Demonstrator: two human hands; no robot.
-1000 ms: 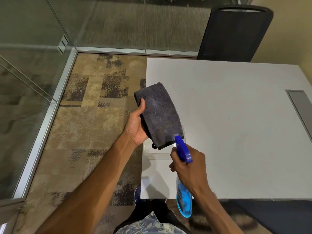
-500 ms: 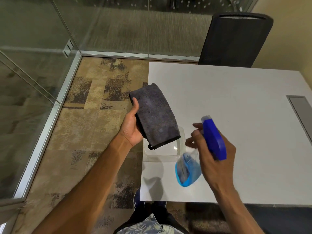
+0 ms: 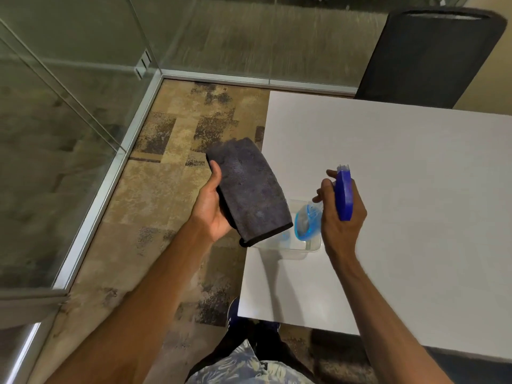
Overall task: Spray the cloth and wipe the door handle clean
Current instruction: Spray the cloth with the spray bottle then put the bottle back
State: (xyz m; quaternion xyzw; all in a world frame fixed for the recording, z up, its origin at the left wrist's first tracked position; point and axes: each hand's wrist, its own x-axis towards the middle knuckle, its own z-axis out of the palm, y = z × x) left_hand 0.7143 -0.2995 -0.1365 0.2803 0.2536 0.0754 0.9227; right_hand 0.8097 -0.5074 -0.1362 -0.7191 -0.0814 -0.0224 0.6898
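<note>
Grey cloth in L hand, blue sprayer in R hand.

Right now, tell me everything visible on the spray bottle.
The spray bottle has a solid blue trigger head and a clear plastic body holding blue liquid. The right hand grips its neck. It is tilted, with its base lowest and to the left, over a clear container on the white table.

Glass-walled office room: glass partition, patterned carpet, white table, black chair.
</note>
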